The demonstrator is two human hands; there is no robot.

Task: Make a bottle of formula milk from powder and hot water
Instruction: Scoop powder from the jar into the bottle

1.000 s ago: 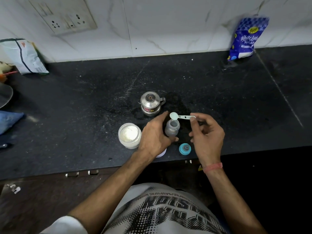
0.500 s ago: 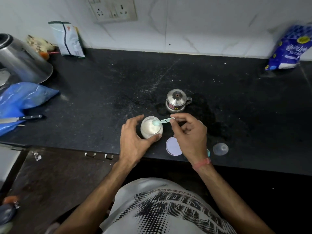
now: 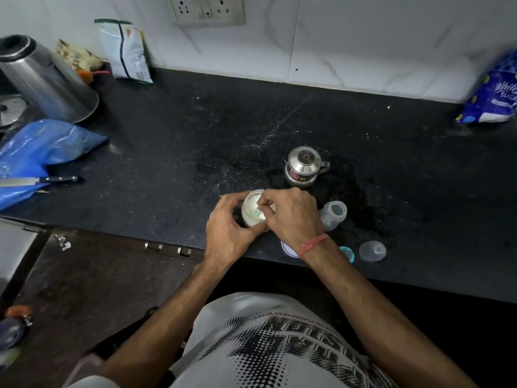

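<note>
The left hand curls round the powder jar near the counter's edge. The right hand pinches a scoop dipped inside it; the open bottle stands just right.

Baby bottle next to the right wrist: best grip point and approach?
Wrap the baby bottle around its cylindrical body, below the open neck, coming from its right. It stands upright and uncapped; the right hand crowds its left side, and a top grip would cover the mouth.
</note>
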